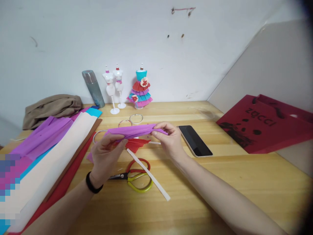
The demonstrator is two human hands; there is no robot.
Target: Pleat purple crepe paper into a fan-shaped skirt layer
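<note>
A strip of purple crepe paper (133, 131) is stretched between my two hands above the table. My left hand (107, 155) pinches its left part between thumb and fingers, and a black band circles that wrist. Gathered folds of the strip's right end sit in the pinch of my right hand (168, 138). Beneath the strip lies a pleated red paper piece (137, 144), partly covered. Closer to me are scissors (139, 176) with one red and one yellow-green handle, and a narrow white strip (149, 174) lies across them.
Sheets of coloured crepe paper (56, 147) cover the left side. Behind stand two white mini mannequins (110, 88), a ruffled-dress mannequin (140, 89) and a flask (93, 88). Several rings (136, 118) lie mid-table. Rightward are a phone (195, 141) and a red bag (266, 130).
</note>
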